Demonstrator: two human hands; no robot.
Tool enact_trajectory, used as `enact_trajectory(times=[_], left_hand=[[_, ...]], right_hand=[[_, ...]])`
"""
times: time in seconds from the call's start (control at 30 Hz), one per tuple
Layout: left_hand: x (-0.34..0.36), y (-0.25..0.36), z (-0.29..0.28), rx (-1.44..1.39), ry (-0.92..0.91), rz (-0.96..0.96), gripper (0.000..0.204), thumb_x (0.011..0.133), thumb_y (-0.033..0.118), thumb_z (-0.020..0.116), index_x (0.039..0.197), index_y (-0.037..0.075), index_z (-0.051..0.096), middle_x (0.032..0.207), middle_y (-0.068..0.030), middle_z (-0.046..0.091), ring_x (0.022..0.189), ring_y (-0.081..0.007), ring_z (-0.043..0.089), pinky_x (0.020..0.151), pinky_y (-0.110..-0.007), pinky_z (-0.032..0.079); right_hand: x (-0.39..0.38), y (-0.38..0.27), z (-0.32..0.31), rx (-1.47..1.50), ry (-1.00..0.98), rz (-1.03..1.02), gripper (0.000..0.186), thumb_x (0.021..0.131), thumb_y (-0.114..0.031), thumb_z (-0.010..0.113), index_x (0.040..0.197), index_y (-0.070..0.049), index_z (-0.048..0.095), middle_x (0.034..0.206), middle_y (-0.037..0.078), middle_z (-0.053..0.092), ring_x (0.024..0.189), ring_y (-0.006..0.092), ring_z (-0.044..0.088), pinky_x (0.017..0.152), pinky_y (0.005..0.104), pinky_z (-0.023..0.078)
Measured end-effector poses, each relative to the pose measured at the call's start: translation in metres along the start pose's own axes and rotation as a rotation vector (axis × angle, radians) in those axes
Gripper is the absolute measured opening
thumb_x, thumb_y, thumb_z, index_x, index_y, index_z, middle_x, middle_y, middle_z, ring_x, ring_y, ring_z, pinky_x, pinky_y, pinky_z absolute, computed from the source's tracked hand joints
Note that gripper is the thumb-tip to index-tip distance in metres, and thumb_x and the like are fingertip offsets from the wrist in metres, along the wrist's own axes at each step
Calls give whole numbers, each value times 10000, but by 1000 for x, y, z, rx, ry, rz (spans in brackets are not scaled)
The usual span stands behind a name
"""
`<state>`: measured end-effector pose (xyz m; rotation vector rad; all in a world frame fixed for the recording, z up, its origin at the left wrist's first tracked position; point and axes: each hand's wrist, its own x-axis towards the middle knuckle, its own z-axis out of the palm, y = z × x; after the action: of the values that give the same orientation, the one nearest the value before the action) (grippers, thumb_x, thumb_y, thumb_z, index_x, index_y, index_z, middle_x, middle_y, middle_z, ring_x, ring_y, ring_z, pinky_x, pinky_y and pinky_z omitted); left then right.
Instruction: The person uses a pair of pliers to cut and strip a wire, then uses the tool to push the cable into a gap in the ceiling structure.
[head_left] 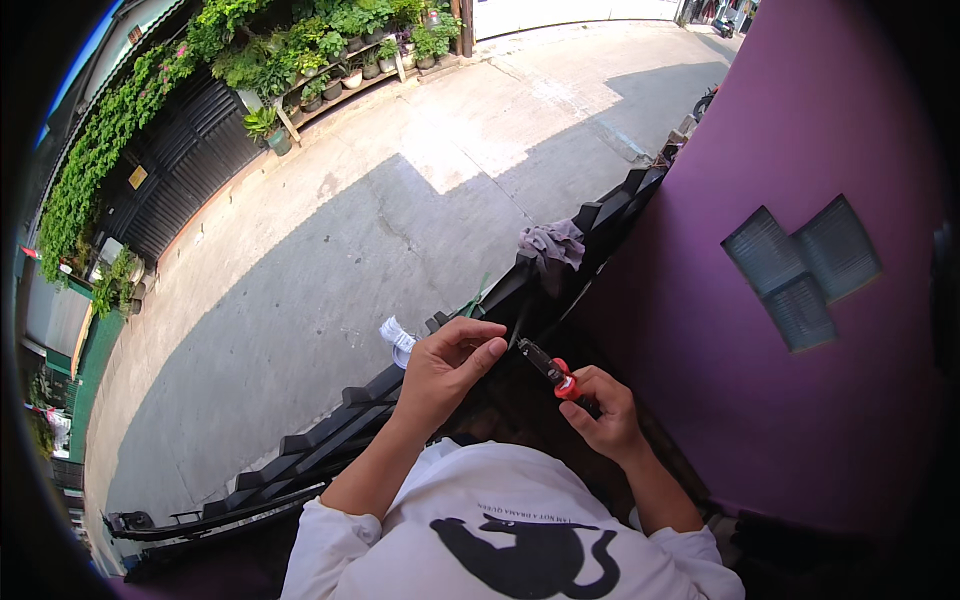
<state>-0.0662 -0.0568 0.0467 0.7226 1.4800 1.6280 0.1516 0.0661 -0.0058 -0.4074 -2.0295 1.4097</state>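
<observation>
My right hand (608, 412) grips a pair of pliers (553, 372) with red handles and dark metal jaws. The jaws point up and left, close to the fingertips of my left hand (445, 365). Thumb and forefinger of that left hand come together in a pinch; whatever they hold, if anything, is too thin or small to make out. Both hands are over the inner side of a black metal gate or fence (370, 410), just below its top edge. Dark shadow hides what lies directly behind the plier tips.
A greyish cloth (552, 243) hangs over the fence top, and a green strip (478, 300) is tied nearby. Some white object (398, 340) sits at the fence left of my hands. To the right rises a purple wall (800, 400); beyond the fence lies a concrete street (300, 290) with potted plants (350, 75).
</observation>
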Motion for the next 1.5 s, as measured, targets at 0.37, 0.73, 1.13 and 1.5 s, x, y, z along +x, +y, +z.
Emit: enact_trajectory(times=[0.37, 0.73, 1.13, 1.5], left_hand=[[27, 4, 18, 46, -240, 63, 148, 916, 137, 741, 988, 8, 722, 942, -13, 682, 884, -77, 622, 798, -228, 486], [40, 4, 29, 106, -248, 82, 155, 963, 157, 687, 1000, 7, 675, 847, 17, 632, 766, -50, 571, 701, -198, 448], [3, 14, 16, -28, 4, 223, 198, 966, 188, 672, 915, 4, 622, 764, -52, 637, 681, -125, 601, 670, -259, 482], [-50, 13, 25, -68, -21, 166, 138, 1009, 144, 605, 971, 16, 641, 833, -41, 626, 769, -110, 565, 737, -248, 437]], right_hand=[[-12, -3, -12, -94, 72, -6, 182, 834, -133, 788, 909, -30, 658, 900, 60, 620, 669, 127, 532, 572, 259, 421], [-16, -7, -26, -232, 144, -9, 211, 820, -148, 803, 901, -25, 652, 952, 99, 621, 838, 216, 607, 714, 308, 500], [91, -85, -166, -652, 811, -326, 248, 889, -198, 753, 848, -38, 569, 810, 68, 556, 726, 194, 547, 643, 320, 435], [251, -264, -302, -1365, 1331, -793, 304, 912, -338, 689, 971, -39, 674, 760, 84, 594, 758, 247, 594, 672, 382, 469]])
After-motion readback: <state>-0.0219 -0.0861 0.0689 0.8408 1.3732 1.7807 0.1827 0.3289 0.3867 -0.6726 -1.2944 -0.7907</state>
